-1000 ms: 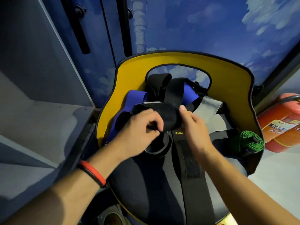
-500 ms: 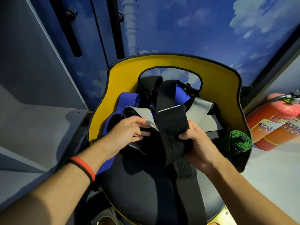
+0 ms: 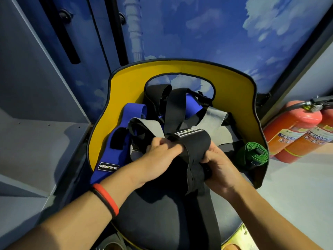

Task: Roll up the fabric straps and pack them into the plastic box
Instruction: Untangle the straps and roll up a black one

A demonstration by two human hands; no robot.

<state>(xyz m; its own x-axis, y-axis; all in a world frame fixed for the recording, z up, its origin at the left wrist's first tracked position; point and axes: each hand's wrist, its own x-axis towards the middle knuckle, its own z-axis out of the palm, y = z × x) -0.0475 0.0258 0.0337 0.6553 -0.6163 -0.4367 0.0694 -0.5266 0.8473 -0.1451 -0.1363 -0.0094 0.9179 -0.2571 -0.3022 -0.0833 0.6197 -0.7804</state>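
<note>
A wide black fabric strap (image 3: 195, 147) with a grey label is partly rolled over the chair seat, its free end trailing down toward me. My left hand (image 3: 158, 156) grips the roll from the left and my right hand (image 3: 218, 165) grips it from the right, fingers curled into the fabric. Behind lie a blue strap (image 3: 115, 141), a grey strap (image 3: 214, 120) and more black straps in a tangle. A rolled green strap (image 3: 254, 152) sits at the seat's right edge. No plastic box is in view.
The straps lie on a chair with a black seat (image 3: 158, 210) and a yellow backrest (image 3: 180, 67). Two red fire extinguishers (image 3: 295, 129) stand on the floor at right. A grey cabinet shelf (image 3: 39, 138) is at left, a blue sky-painted wall behind.
The black strap has been rolled further: its labelled end now wraps over the top of the roll. Both hands have shifted to the sides of the roll.
</note>
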